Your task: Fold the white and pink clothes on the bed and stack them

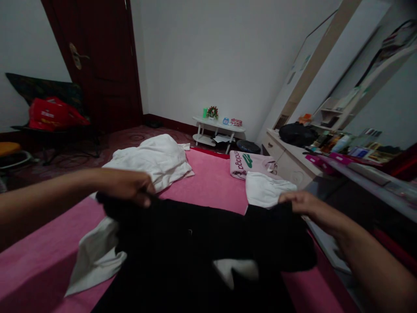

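Observation:
A black garment is stretched across the pink bed in front of me. My left hand pinches its upper left edge with closed fingers. At the upper right edge, my right hand grips the same garment. A white cloth lies partly under the black garment at the left. Another white piece shows through near its lower middle.
A crumpled white garment lies further back on the bed. Folded pink and white clothes sit at the right edge. A cluttered dresser stands to the right, a small white table by the wall, a dark door at the left.

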The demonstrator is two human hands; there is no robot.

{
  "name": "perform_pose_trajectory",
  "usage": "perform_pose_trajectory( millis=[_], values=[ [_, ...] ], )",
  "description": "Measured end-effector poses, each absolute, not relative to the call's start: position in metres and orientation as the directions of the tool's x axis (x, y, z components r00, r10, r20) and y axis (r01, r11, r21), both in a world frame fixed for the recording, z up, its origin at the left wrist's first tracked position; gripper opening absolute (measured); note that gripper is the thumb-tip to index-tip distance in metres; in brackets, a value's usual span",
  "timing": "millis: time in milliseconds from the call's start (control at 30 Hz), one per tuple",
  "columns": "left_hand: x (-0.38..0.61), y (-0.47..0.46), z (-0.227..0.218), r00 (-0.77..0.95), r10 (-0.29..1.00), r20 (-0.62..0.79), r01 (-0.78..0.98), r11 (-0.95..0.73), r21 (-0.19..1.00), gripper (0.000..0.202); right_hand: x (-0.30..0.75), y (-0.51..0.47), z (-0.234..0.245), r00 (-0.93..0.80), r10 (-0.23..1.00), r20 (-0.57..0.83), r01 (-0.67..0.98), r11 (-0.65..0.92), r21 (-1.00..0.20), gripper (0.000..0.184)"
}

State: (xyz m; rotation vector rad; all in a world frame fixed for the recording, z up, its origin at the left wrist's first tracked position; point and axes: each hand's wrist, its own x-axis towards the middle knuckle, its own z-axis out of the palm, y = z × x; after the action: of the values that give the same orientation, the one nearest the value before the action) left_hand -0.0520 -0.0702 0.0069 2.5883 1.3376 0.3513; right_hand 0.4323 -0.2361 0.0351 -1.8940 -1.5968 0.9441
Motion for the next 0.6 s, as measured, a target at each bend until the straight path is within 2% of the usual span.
perform_pose_trajectory(
  millis=[33,100,133,200,267,367,467,600],
  values=[
    [-0.035,-0.050,0.021,0.588,0.804,0.089,0.777,-0.592,0.216,0.027,0.436,-0.221,0.037,0.304,0.952,0.036,0.678,-0.190,-0.710,0.018],
    [0.003,-0.025,0.039,0.457,0.826,0.330,0.843,-0.521,0.135,0.027,0.437,-0.197,0.034,0.467,0.828,0.310,0.729,-0.162,-0.665,0.025],
    [0.021,-0.022,0.042,0.420,0.790,0.447,0.850,-0.515,0.110,0.033,0.434,-0.189,0.028,0.479,0.761,0.437,0.768,-0.122,-0.629,0.029],
    [0.053,-0.029,0.034,0.398,0.704,0.588,0.851,-0.523,0.050,0.039,0.420,-0.184,0.006,0.357,0.691,0.629,0.861,0.018,-0.509,0.034],
    [0.074,-0.049,0.011,0.502,0.640,0.582,0.793,-0.609,-0.015,0.042,0.400,-0.191,-0.026,0.166,0.752,0.638,0.907,0.137,-0.397,0.029],
    [0.087,-0.082,-0.039,0.691,0.592,0.415,0.650,-0.760,0.002,0.040,0.375,-0.212,-0.071,0.015,0.892,0.451,0.927,0.156,-0.340,0.021],
    [0.080,-0.099,-0.089,0.751,0.617,0.235,0.609,-0.785,0.114,0.053,0.375,-0.226,-0.092,0.000,0.928,0.372,0.934,0.132,-0.331,0.021],
    [0.060,-0.097,-0.126,0.693,0.703,0.157,0.681,-0.711,0.177,0.059,0.411,-0.228,-0.081,0.083,0.861,0.501,0.933,0.110,-0.343,0.023]
  ],
)
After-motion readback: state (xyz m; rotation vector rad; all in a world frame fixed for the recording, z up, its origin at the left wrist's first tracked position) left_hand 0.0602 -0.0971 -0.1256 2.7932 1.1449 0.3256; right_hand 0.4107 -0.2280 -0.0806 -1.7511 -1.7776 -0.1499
